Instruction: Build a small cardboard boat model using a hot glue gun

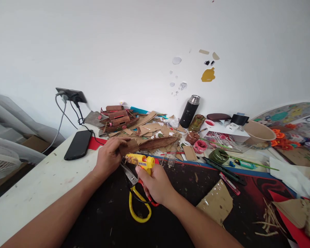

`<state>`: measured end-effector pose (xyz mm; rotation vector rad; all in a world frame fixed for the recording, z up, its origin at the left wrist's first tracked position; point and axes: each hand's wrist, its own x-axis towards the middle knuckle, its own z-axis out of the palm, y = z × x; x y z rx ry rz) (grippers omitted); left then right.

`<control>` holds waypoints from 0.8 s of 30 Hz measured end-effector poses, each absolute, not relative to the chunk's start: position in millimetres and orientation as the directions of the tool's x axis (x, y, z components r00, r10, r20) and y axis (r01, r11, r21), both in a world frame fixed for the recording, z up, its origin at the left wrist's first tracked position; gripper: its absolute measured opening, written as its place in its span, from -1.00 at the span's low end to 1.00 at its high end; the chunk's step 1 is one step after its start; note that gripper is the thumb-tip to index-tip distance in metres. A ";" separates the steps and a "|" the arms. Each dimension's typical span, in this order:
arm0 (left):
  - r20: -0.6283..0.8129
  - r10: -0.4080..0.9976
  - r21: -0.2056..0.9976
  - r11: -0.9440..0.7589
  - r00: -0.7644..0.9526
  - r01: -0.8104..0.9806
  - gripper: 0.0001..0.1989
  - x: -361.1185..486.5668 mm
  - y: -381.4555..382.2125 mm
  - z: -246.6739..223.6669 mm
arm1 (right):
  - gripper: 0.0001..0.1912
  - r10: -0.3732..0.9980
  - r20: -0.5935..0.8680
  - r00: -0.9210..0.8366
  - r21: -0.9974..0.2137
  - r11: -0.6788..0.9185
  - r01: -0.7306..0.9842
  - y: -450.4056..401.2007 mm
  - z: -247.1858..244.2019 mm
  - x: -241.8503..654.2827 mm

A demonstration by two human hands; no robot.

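My right hand [157, 182] is wrapped round a yellow glue gun [141, 161], its nozzle pointing left. Close to the nozzle, my left hand [110, 155] pinches a small brown cardboard piece [129, 147]. A long brown boat-shaped piece [160, 142] lies just right of that cardboard piece; whether they touch is unclear. Below the glue gun, scissors [139, 206] with yellow handles rest on the dark mat [105, 220]. Behind my left hand stands a reddish-brown model boat [120, 120] with curved roofs.
A black phone [78, 145] lies at the left. Cardboard scraps [150, 128] cover the back. A black flask [189, 112], paint jars [200, 146] and a beige bowl [260, 132] stand right of them. A cardboard sheet [217, 203] and a pink pen [229, 184] lie at the right.
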<state>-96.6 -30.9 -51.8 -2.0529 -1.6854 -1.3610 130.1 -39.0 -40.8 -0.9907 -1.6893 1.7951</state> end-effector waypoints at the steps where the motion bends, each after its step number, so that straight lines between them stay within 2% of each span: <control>1: 0.713 0.700 0.404 -0.355 -0.046 0.843 -0.70 -96.5 -31.0 -51.6 | -0.35 0.762 -0.178 -0.623 -0.984 -0.122 0.132 -38.8 -40.7 130.0; 11: 0.696 0.713 0.432 -0.320 -0.086 0.843 -0.71 -100.0 -30.1 -55.1 | -0.40 0.760 -0.177 -0.626 -0.984 -0.115 0.139 -38.9 -42.3 131.5; 16: 0.706 0.702 0.443 -0.333 -0.094 0.832 -0.79 -100.9 -30.6 -54.5 | -0.42 0.775 -0.191 -0.603 -0.980 -0.119 0.157 -35.7 -40.2 132.2; 24: 0.732 0.679 0.407 -0.366 -0.059 0.837 -0.79 -100.4 -30.2 -54.6 | -0.45 0.785 -0.204 -0.585 -0.978 -0.137 0.158 -35.8 -42.1 131.8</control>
